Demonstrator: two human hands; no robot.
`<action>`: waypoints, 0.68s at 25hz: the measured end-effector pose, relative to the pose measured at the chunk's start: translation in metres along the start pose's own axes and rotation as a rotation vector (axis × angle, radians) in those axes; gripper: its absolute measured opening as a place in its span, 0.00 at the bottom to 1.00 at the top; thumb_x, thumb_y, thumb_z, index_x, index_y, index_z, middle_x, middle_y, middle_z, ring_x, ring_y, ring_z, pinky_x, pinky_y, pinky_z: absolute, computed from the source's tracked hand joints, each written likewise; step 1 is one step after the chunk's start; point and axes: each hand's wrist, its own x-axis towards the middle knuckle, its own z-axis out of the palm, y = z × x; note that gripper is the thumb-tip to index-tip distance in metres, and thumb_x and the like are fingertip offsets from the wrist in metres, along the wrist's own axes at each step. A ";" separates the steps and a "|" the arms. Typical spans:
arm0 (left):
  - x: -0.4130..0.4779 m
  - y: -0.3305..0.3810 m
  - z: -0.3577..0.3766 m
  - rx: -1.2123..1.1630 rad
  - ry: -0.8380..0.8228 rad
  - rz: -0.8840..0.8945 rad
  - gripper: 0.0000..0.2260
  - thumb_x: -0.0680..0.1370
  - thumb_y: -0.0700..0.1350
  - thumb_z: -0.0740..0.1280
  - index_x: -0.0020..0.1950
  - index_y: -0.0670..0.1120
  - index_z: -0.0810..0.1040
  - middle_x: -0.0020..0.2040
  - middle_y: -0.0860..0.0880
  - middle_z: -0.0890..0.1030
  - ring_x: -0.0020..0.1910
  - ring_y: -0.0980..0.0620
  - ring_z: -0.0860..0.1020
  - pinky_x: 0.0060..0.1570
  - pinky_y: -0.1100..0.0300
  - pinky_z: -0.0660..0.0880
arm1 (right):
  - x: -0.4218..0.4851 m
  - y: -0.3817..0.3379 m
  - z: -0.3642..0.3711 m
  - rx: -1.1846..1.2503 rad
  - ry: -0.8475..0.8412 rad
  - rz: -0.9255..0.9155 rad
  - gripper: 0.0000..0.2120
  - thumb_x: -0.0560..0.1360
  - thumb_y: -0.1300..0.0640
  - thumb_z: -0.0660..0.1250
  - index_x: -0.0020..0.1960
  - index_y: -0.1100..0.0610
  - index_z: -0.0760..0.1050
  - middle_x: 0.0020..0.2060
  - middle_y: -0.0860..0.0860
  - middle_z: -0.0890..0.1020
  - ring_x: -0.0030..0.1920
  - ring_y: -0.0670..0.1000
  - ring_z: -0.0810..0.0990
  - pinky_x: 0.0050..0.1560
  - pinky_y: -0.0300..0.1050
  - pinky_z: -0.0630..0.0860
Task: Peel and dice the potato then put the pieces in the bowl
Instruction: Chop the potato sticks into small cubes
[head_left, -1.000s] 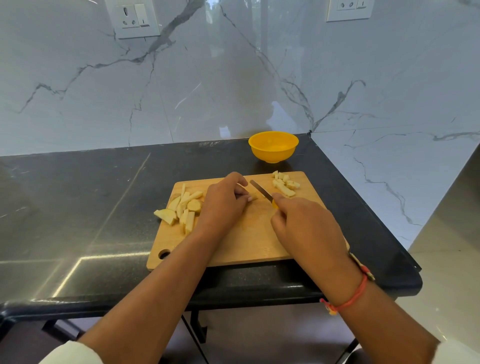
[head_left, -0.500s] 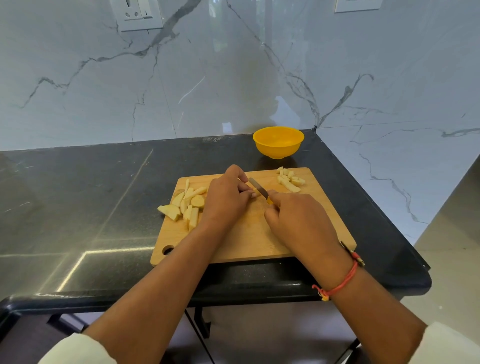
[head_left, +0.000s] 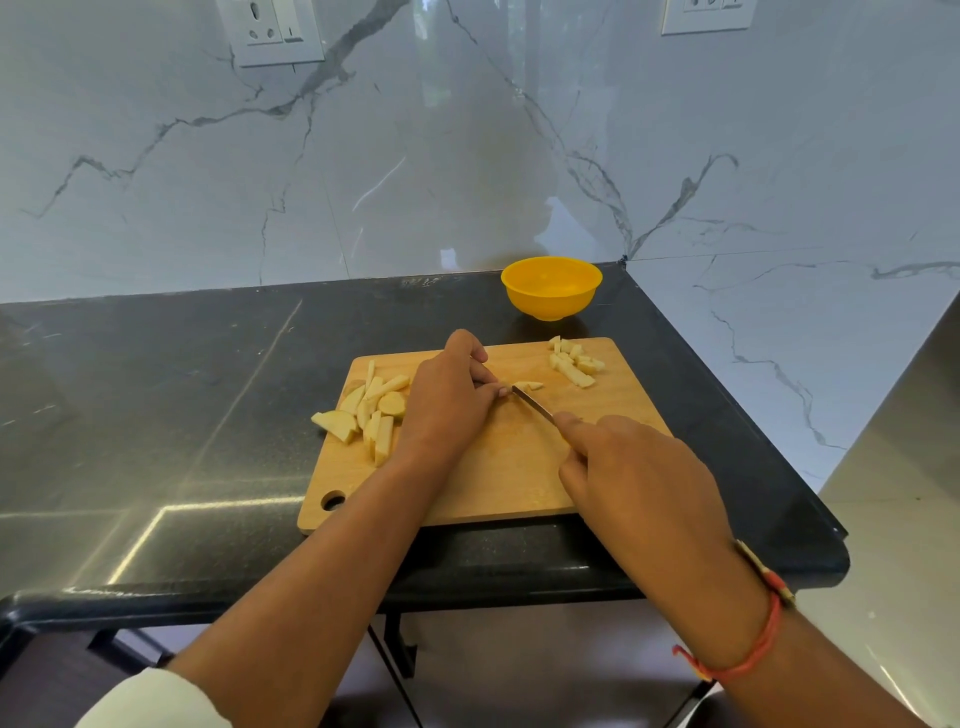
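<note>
My right hand (head_left: 639, 467) has drawn back toward the near edge of the cutting board (head_left: 498, 467), baring more of the knife (head_left: 532, 404). A fresh-cut piece (head_left: 529, 386) lies just past its tip. That hand wraps the handle. My left hand (head_left: 449, 400) is curled, its fingertips pinning a strip I can barely see. Dicing looks midway: diced pieces (head_left: 574, 361) sit at the board's far right corner and uncut strips (head_left: 371, 410) at its left edge. The bowl (head_left: 550, 288), on the surface (head_left: 182, 389) beyond, looks empty. Next, I judge, comes another cut, with fingertips tucked clear.
</note>
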 end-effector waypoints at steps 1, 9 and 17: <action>0.000 0.000 0.000 0.001 -0.003 -0.003 0.13 0.74 0.45 0.75 0.52 0.51 0.72 0.39 0.57 0.82 0.40 0.62 0.78 0.40 0.70 0.70 | -0.001 0.000 -0.002 0.010 0.022 0.000 0.22 0.82 0.49 0.54 0.76 0.40 0.60 0.38 0.46 0.73 0.36 0.47 0.74 0.40 0.44 0.80; -0.002 0.000 -0.002 -0.004 -0.002 -0.029 0.12 0.75 0.44 0.74 0.51 0.51 0.73 0.38 0.58 0.81 0.41 0.61 0.78 0.42 0.68 0.73 | 0.033 -0.013 0.011 0.103 0.119 -0.021 0.22 0.81 0.48 0.56 0.74 0.44 0.67 0.39 0.45 0.77 0.37 0.45 0.74 0.40 0.43 0.78; -0.001 -0.002 0.001 -0.012 0.016 -0.021 0.10 0.75 0.42 0.74 0.49 0.51 0.74 0.36 0.57 0.81 0.39 0.61 0.78 0.39 0.68 0.72 | 0.045 -0.017 0.027 0.124 0.079 -0.022 0.21 0.81 0.48 0.56 0.73 0.46 0.68 0.39 0.45 0.77 0.38 0.44 0.72 0.39 0.41 0.73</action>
